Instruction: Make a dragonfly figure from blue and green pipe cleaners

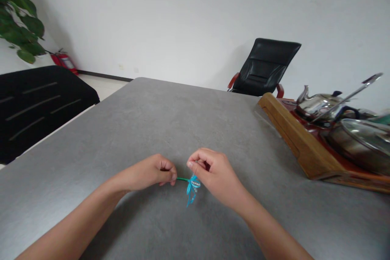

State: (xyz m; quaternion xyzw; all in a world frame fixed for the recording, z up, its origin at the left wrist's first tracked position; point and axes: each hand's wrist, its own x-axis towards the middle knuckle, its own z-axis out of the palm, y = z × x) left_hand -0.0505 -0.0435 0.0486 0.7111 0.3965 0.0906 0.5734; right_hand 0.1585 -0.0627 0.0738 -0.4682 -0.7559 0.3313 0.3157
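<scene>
The left hand (150, 172) is closed, its fingertips pinching the end of a thin green stem (182, 178). The stem runs across the gap between the hands to a small blue ribbon flower (193, 189), whose loops hang downward and carry a pale beaded strip. The right hand (213, 174) is curled, with its fingers (195, 162) drawn together directly above the flower. They sit at or just against the ribbon, but whether they grip it cannot be told from this view. Both hands and the flower are held low over the middle of the near edge of a grey stone-look table (131, 130).

Along the table's right edge sits a wooden tea tray (304, 146) carrying a steel kettle (317, 103) and a steel pot (356, 144), with a long metal handle (347, 97) angled above them. Beyond the far edge stands a black leather office chair (263, 67). A black padded seat (39, 107) lies off the left edge, with a red fire extinguisher (63, 60) and a leafy plant (21, 20) farther back.
</scene>
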